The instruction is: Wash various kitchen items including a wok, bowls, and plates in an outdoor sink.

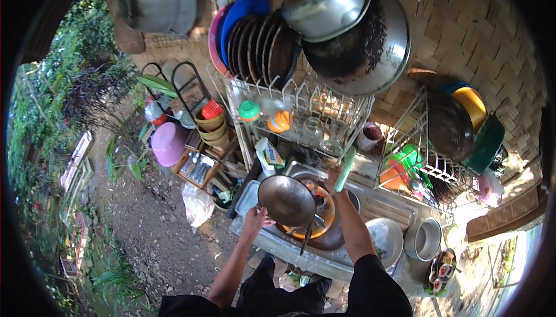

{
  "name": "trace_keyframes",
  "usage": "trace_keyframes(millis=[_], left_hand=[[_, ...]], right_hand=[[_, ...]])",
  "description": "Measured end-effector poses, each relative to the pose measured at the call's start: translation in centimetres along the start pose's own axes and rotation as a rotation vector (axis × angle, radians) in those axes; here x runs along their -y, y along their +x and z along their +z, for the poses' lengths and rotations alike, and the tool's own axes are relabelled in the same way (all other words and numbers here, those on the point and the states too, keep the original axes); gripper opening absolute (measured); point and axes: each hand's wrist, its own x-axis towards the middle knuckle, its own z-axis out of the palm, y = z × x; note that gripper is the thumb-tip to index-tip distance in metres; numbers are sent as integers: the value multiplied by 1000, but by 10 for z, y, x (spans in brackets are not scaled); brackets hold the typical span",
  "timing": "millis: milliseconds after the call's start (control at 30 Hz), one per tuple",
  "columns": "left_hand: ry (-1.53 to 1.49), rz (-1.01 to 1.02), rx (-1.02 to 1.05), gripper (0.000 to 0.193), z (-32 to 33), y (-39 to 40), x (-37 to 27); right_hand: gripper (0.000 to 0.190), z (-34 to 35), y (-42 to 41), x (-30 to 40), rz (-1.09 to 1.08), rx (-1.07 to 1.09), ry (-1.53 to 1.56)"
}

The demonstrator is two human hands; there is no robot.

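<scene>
My left hand (256, 222) grips the left rim of a small dark metal wok (286, 199), tilted over the sink (299, 169). A dark handle (306, 239) sticks out below the wok, though I cannot tell whether it belongs to it. Behind the wok, an orange basin (331, 217) in the sink holds metal utensils and other items, partly hidden. My right hand (333, 178) reaches to the back of the sink, beside a pale green tube-like piece (346, 170) that crosses in front of the wrist. Its fingers are mostly hidden.
A wire dish rack (299, 95) with dark woven plates (260, 49) and glass jars stands behind the sink. On the right are a metal bowl (384, 241), a pot (423, 239) and a second rack (408, 165). A white bottle (268, 156) stands left.
</scene>
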Motion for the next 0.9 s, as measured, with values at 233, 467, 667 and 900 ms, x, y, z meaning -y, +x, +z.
trace_keyframes(millis=[233,467,667,900], left_hand=[[16,-12,-122,36,-17,-23,-3],[-4,-43,-33,41,6,-26,6],[42,-106,2,42,50,-62,-31],[219,47,-179,60,63,-126,-58]], right_hand=[[10,-67,-28,43,670,-263,1318],[35,-213,-136,112,169,-176,750],[21,-240,-168,144,-160,-78,535],[15,-242,-150,143,-38,-189,1001]])
